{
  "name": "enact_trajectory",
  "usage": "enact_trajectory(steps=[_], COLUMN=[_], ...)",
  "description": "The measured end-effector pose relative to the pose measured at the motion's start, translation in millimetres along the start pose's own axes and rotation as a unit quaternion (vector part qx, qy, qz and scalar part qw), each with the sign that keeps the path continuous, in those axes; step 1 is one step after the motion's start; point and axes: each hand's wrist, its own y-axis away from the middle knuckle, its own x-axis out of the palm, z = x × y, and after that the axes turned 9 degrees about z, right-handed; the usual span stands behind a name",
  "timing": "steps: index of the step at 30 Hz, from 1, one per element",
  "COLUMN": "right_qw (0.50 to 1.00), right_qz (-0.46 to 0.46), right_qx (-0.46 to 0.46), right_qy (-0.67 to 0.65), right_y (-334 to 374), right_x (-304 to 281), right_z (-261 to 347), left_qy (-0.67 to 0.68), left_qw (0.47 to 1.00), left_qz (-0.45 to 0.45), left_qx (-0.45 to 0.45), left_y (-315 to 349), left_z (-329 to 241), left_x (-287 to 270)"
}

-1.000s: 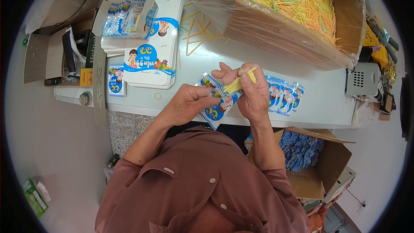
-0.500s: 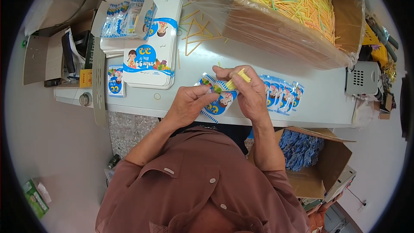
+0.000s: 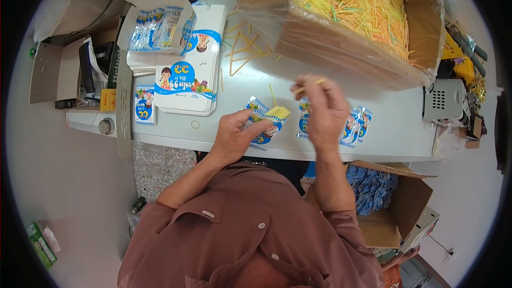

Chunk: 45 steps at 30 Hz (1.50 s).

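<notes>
My left hand [image 3: 233, 137] pinches a small blue-and-white plastic packet [image 3: 262, 140] with a cartoon figure on it. From the packet's open top pokes a bundle of thin yellow sticks [image 3: 278, 112]. Just right of it, my right hand [image 3: 328, 109] is raised over the table, partly blurred, its fingers closed on a short yellow stick [image 3: 320, 81]; how many it holds I cannot tell. Similar flat packets [image 3: 364, 122] lie under and beside that hand, partly hidden by it. One yellow stick [image 3: 272, 95] lies behind the packet.
A large plastic-lined carton [image 3: 341, 40] of yellow, orange and green sticks stands at the back right. Loose sticks [image 3: 242, 50] lie left of it. Stacked flat printed boxes [image 3: 186, 101] and an open box of packets [image 3: 154, 26] are at left. Below the right edge sits a carton [image 3: 413, 202] with blue bundles.
My right hand has let go of the stick bundle and moved right and slightly up, away from the packet. The bundle now sits in the packet's mouth, held by my left hand.
</notes>
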Motion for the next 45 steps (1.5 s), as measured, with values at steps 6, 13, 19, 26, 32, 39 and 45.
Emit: enact_trajectory(steps=[6, 13, 19, 26, 32, 39, 45], right_qw=[0.835, 0.703, 0.934, 0.953, 0.967, 0.979, 0.964], right_qz=[0.048, 0.139, 0.064, 0.191, 0.175, 0.133, 0.071], right_qx=[-0.227, -0.24, -0.137, -0.077, -0.074, -0.075, 0.166], right_qy=[0.498, 0.655, 0.322, 0.222, 0.171, 0.137, 0.193], right_y=[-112, -206, -54, 31, 49, 63, 76], right_x=[-37, -61, -44, -9, -18, -13, -21], right_z=[91, 71, 97, -3, -13, -22, -16], left_qy=[0.095, 0.121, 0.117, 0.062, 0.026, -0.188, -0.314], left_qw=[0.994, 0.992, 0.982, 0.981, 0.984, 0.971, 0.935], left_qz=[-0.05, -0.025, -0.055, 0.009, 0.029, -0.017, -0.084], left_qx=[0.012, 0.038, 0.135, 0.182, 0.176, 0.147, 0.142], left_y=[5, -3, 0, -4, 4, 15, 24], left_z=[-4, -15, -7, -5, -4, 12, 8], left_x=[-6, 0, -8, -2, 5, -5, -1])
